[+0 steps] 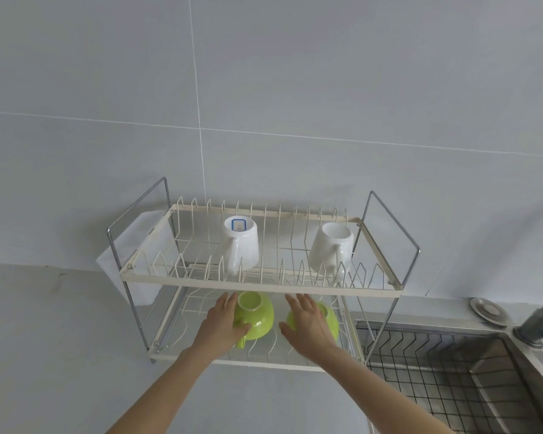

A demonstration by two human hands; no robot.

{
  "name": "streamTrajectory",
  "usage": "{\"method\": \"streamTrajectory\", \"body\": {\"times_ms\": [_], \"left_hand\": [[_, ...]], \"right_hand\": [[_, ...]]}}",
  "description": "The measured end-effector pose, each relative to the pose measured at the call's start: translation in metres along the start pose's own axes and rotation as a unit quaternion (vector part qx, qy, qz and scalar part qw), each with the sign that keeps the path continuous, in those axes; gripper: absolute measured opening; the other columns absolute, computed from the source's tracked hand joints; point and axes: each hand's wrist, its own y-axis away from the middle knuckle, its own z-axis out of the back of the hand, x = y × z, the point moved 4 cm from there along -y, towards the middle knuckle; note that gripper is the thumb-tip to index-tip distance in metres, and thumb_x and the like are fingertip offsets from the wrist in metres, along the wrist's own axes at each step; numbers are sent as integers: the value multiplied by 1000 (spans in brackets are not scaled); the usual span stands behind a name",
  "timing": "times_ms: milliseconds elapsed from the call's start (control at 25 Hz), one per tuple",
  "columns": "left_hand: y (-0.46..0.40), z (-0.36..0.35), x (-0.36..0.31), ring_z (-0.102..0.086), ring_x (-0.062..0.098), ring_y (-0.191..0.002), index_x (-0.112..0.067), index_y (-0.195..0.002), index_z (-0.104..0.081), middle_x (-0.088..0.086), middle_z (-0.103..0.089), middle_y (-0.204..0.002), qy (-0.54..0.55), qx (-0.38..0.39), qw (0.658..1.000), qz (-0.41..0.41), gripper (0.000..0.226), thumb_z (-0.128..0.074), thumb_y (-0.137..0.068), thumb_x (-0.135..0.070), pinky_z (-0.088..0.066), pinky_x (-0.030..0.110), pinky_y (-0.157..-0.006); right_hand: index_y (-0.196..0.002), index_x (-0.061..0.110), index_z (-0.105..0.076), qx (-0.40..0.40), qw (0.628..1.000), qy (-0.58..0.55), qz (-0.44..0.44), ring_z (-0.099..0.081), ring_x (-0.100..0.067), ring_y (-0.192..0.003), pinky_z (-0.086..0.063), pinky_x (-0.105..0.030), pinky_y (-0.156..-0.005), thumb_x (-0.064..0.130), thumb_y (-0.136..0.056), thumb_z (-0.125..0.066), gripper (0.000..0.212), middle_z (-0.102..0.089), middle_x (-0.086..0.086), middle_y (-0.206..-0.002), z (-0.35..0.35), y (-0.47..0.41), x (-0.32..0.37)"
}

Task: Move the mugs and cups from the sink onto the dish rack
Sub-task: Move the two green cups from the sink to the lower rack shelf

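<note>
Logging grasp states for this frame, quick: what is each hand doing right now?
Left hand: resting on the left green cup on the lower rack, fingers loosely around it.
Right hand: open, fingers spread over the right green cup, no grip.

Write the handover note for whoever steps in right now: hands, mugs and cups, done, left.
Left hand: resting on the left green cup, fingers loose, not clearly gripping.
Right hand: open, fingers spread over the right green cup.
Both green cups sit upside down on the lower tier of the dish rack.
Two white mugs, left and right, sit upside down on the upper tier.
Done: four pieces racked.
Left: the visible part of the sink shows only its grid; the rest is out of view, so check it.
</note>
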Motion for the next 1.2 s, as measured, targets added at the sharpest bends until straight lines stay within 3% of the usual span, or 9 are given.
{"method": "streamTrajectory", "body": {"times_ms": [200,360,560,1200], "left_hand": [[-15,-15,-7,-19,31,-140,-9,-142,-18,13,-19,-152,-7,5,1000,-2,76,-60,-83,-33,-30,43,-112],[-19,-29,-4,-10,30,-143,-12,-144,-12,7,-8,-156,-30,-3,999,14,74,-55,-86,-31,-25,41,-114],[-13,-37,-14,-14,30,-140,-16,-143,-18,1,-11,-156,-19,-27,999,7,70,-56,-86,-30,-31,39,-109],[8,-48,-37,-24,31,-131,-18,-140,-24,-3,-19,-152,-23,-26,999,-7,68,-59,-84,-33,-38,37,-101]], "right_hand": [[-147,24,-13,17,997,4,-79,1,-31,-146,-7,-42,-119,34,-90,-50,68,1,-11,-158,-2,9,-38],[-146,22,-15,31,996,-21,-83,-7,-26,-146,-18,-38,-118,33,-91,-50,66,-3,-5,-159,-7,11,-56],[-144,19,-22,18,997,-33,-66,-18,-24,-143,-25,-35,-115,33,-89,-55,66,-14,-4,-156,-3,10,-60],[-144,18,-24,4,997,-26,-73,-23,-23,-141,-32,-35,-110,32,-89,-55,64,-17,0,-156,9,25,-72]]}}
